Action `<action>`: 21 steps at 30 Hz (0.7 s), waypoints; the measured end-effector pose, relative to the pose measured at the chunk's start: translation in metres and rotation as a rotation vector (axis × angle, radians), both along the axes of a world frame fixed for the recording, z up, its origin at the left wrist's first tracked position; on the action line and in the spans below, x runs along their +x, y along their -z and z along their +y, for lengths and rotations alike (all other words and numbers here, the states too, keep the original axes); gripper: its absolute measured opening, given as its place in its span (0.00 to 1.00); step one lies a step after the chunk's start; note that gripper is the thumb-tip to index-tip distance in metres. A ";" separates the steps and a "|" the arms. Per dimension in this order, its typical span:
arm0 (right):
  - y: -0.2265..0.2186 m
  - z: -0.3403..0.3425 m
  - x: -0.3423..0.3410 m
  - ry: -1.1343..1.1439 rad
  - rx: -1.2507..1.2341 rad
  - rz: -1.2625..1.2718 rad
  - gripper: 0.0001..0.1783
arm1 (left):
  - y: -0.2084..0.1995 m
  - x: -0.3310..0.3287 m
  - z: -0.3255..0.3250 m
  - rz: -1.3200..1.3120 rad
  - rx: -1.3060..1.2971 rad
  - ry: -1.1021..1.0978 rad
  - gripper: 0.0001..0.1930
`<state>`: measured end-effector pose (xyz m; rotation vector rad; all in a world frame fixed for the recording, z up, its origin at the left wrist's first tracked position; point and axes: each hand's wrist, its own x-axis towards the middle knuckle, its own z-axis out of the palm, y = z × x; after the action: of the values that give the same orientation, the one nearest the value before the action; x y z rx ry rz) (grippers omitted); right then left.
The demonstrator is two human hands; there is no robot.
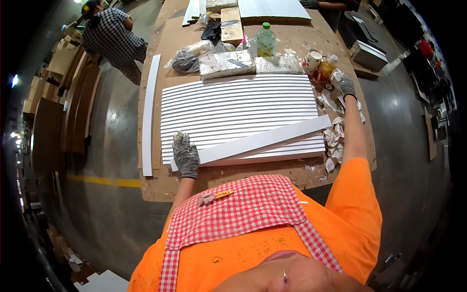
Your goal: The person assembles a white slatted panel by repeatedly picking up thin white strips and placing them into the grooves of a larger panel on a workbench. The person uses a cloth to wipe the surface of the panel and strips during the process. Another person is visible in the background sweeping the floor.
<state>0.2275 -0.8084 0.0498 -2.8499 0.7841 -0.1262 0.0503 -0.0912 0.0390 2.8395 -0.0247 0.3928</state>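
My left hand (186,156), in a grey knit glove with worn, stained fingertips, lies flat with its fingers stretched out. It rests at the left end of a loose white strip (262,141), which lies slantwise over a row of similar white strips (238,112) set side by side. My right hand (346,87), gloved alike, reaches to the table's right edge. Its fingers curl in beside a crumpled whitish wad (336,76); what they hold is not clear. Close by stand a bottle of amber liquid (325,69) and a stained cup (312,61).
A long white strip (150,117) lies along the brown table's (165,187) left side. Behind the row are wrapped blocks (226,65), a green-capped bottle (266,41) and a plastic bag (192,56). Crumpled tissues (333,141) litter the right side. Another person (114,36) stands far left.
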 end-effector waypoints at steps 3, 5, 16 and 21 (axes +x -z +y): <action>-0.031 0.041 0.003 0.021 0.020 0.143 0.23 | 0.000 -0.010 0.007 -0.024 -0.042 -0.019 0.20; -0.035 0.036 0.000 0.025 -0.056 0.121 0.21 | -0.001 -0.009 0.004 -0.047 -0.063 -0.006 0.20; -0.017 0.005 0.006 0.057 -0.054 0.007 0.21 | -0.005 -0.008 0.002 -0.026 -0.090 -0.011 0.20; -0.013 0.004 0.003 0.109 -0.065 -0.142 0.19 | -0.004 -0.005 0.002 -0.027 -0.134 -0.017 0.20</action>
<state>0.2303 -0.8039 0.0625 -2.8192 0.9202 -0.3711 0.0450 -0.0888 0.0426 2.7044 0.0198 0.4203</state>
